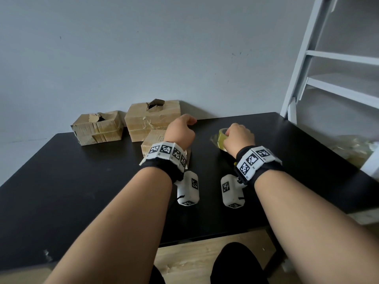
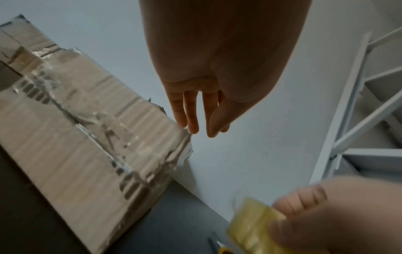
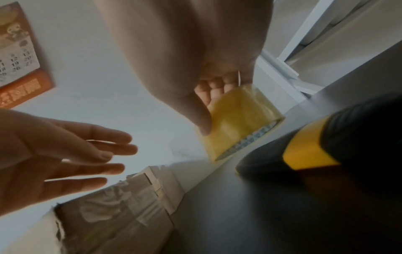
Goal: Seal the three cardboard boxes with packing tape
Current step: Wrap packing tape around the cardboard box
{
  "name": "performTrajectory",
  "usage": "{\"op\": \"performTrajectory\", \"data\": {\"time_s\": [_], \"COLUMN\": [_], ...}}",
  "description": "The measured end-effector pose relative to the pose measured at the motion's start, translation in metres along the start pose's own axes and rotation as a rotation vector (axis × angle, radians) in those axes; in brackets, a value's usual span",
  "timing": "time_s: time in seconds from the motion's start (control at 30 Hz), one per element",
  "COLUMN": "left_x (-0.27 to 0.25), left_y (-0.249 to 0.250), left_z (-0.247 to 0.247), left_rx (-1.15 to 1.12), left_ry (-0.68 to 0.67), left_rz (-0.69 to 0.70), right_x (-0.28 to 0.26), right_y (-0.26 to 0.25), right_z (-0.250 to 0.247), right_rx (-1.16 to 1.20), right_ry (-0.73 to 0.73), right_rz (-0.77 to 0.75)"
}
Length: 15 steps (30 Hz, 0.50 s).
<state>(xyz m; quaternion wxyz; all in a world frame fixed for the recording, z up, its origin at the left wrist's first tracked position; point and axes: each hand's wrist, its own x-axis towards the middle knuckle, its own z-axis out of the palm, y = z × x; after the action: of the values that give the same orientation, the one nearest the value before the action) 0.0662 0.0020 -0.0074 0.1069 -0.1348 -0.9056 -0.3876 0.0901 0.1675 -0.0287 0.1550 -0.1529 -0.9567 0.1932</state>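
Just under our right hand (image 1: 239, 136), fingers curled round the tape roll (image 3: 241, 120), while the left hand (image 1: 180, 131) hovers spread beside the nearest box (image 2: 87, 137), we should find the tape's free end before pulling.

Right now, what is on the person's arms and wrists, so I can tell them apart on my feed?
Both forearms are bare, no sleeves or gloves. The left hand and right hand each have a black wrist strap ringed with white blocks printed with black square markers. A white marker-printed camera pod hangs under each wrist.
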Motion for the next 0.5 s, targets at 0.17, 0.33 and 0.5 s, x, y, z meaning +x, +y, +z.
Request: {"op": "performTrajectory", "data": {"time_s": [0.17, 0.33, 0.5], "left_x": [0.002, -0.002, -0.008], "left_y": [-0.009, -0.023, -0.043], "left_z": [-0.016, -0.028, -0.044], "left_rx": [0.027, 0.075, 0.127], "left_ry": [-0.002, 0.028, 0.081], "left_rz": [-0.007, -0.067, -0.166], "right_x": [-0.005, -0.007, -0.014], "right_y": [0.002, -0.006, -0.014], "right_z": [0.003, 0.001, -0.003], "right_rx": [-0.079, -0.137, -0.083], "right_ry": [-0.084, -0.131, -0.129], "right_rz": [-0.01, -0.047, -0.018]}}
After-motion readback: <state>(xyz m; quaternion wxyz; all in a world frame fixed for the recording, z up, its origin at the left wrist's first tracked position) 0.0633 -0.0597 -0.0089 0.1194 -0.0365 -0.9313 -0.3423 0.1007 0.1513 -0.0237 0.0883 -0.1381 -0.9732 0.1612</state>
